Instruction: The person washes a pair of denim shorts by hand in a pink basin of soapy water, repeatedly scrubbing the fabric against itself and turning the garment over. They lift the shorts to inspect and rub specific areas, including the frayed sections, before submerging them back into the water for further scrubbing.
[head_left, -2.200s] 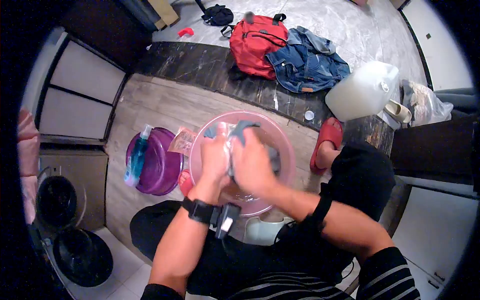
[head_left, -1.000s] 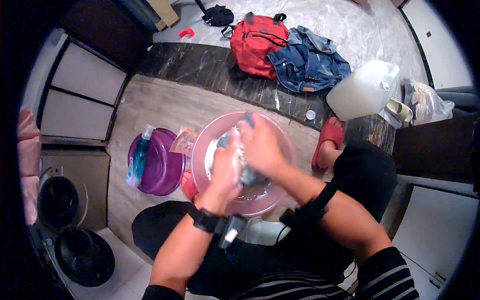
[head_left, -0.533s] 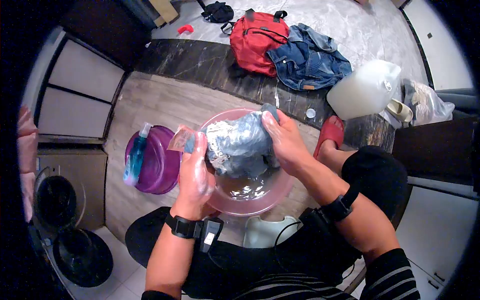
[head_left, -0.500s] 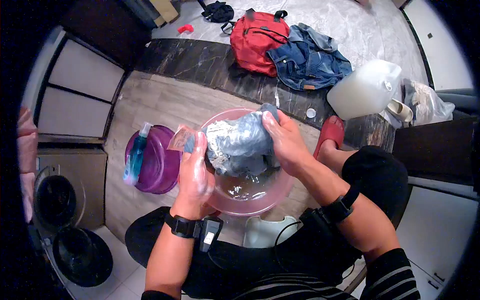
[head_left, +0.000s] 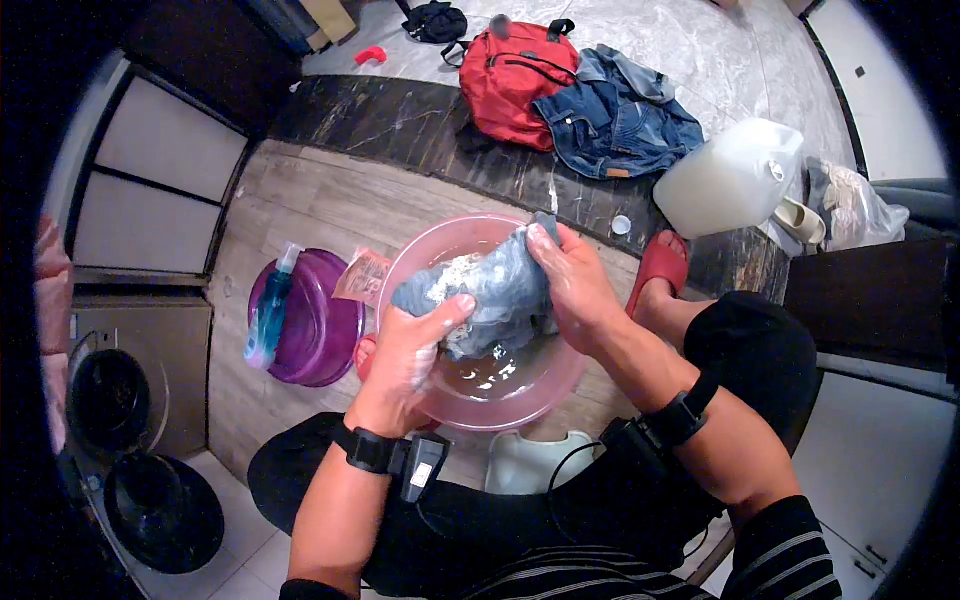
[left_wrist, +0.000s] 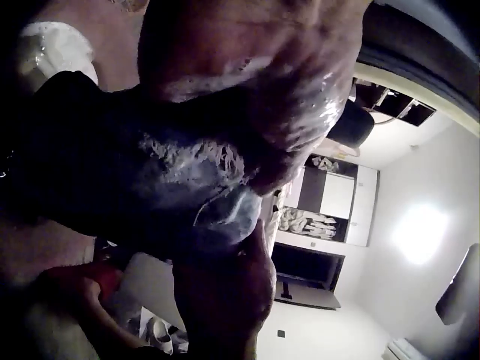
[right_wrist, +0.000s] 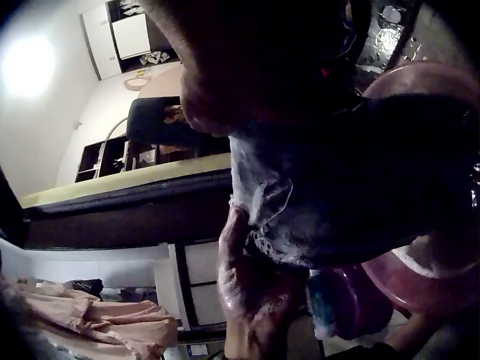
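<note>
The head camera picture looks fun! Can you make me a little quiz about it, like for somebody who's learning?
1. True or false: the left hand and the right hand are both holding the foamy cloth.
2. Pick one. What is under the cloth?
A) a green bucket
B) a pink basin
C) a yellow tray
3. Fill in the missing word: the blue denim lies right next to a red ____.

Key: 1. True. 2. B. 3. Backpack.
</note>
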